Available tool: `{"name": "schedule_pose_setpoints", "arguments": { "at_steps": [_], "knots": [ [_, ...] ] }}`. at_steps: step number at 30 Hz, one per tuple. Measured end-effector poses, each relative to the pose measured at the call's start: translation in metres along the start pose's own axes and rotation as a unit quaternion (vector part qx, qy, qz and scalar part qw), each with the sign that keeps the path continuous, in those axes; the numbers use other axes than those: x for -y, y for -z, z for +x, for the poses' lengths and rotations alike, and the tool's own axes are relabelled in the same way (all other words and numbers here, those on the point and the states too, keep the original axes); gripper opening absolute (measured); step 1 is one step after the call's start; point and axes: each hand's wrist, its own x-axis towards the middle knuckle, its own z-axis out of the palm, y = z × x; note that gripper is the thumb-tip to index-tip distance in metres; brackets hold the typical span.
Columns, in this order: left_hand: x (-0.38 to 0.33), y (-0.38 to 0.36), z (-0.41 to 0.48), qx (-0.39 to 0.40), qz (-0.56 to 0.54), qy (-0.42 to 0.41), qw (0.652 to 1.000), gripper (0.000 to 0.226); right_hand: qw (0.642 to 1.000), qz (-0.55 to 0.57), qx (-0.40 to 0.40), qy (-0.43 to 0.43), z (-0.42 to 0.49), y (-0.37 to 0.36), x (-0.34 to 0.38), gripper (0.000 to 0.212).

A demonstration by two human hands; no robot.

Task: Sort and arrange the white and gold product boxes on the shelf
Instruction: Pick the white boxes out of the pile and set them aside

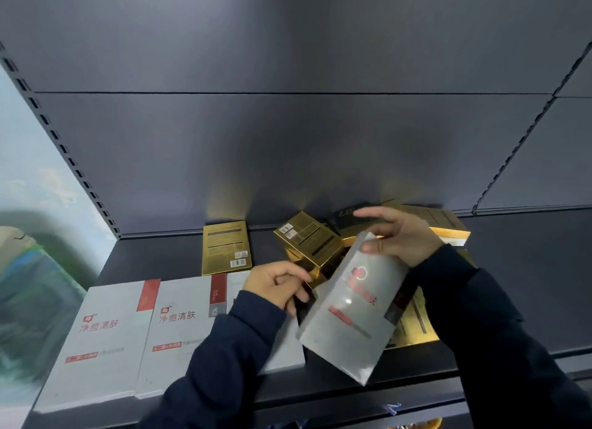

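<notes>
My right hand [397,236] grips the top end of a white box [349,313] with red print, held tilted above the dark shelf [512,300]. My left hand [275,284] is curled at that box's left edge, beside a gold box [309,246] that lies askew; whether it grips either one I cannot tell. Two white boxes [102,339] [179,329] lie flat side by side at the front left, with a third [237,284] partly hidden under my left sleeve. One gold box [226,247] lies flat behind them. More gold boxes [445,223] are piled under my right arm.
The grey back panel [288,140] rises behind the shelf. A slotted upright [64,153] bounds the left side, another [525,140] the right. A black box [346,218] sits in the gold pile. A pale wall with blurred greenish objects [35,284] lies to the left.
</notes>
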Motion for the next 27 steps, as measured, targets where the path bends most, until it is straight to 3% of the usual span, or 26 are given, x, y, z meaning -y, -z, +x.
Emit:
{"name": "schedule_pose_setpoints", "arguments": {
  "at_steps": [3, 5, 8, 11, 14, 17, 21, 23, 27],
  "knots": [
    [0.005, 0.003, -0.017, -0.017, -0.052, 0.031, 0.998, 0.019, 1.000, -0.017, -0.013, -0.011, 0.012, -0.031, 0.000, 0.049],
    [0.013, -0.002, -0.024, -0.007, -0.021, 0.031, 0.999, 0.014, 0.999, -0.031, -0.010, -0.006, 0.021, -0.054, 0.004, 0.045],
    [0.022, 0.008, -0.028, -0.027, 0.083, 0.023, 0.996, 0.035, 1.000, -0.010, -0.017, 0.013, 0.033, -0.078, 0.014, 0.036],
    [0.022, 0.039, -0.033, -0.095, -0.017, 0.063, 0.993, 0.037, 0.999, -0.011, -0.038, 0.018, 0.043, -0.090, 0.017, 0.023],
    [0.032, 0.082, -0.044, -0.217, -0.127, 0.113, 0.961, 0.022, 0.996, -0.037, -0.081, 0.006, 0.043, -0.091, 0.008, 0.025],
    [0.046, 0.125, -0.061, -0.310, -0.136, 0.142, 0.930, 0.015, 0.982, -0.127, -0.105, -0.092, 0.027, -0.076, -0.018, 0.042],
    [0.050, 0.175, -0.095, -0.367, -0.145, 0.180, 0.901, 0.014, 0.911, -0.309, -0.061, -0.265, -0.008, -0.062, -0.054, 0.094],
    [0.049, 0.196, -0.106, -0.381, -0.094, 0.198, 0.898, 0.014, 0.897, -0.338, -0.027, -0.284, -0.022, -0.062, -0.059, 0.109],
    [0.054, 0.210, -0.098, -0.353, 0.111, 0.232, 0.899, 0.029, 0.913, -0.322, -0.034, -0.248, -0.029, -0.059, -0.062, 0.118]
  ]
}}
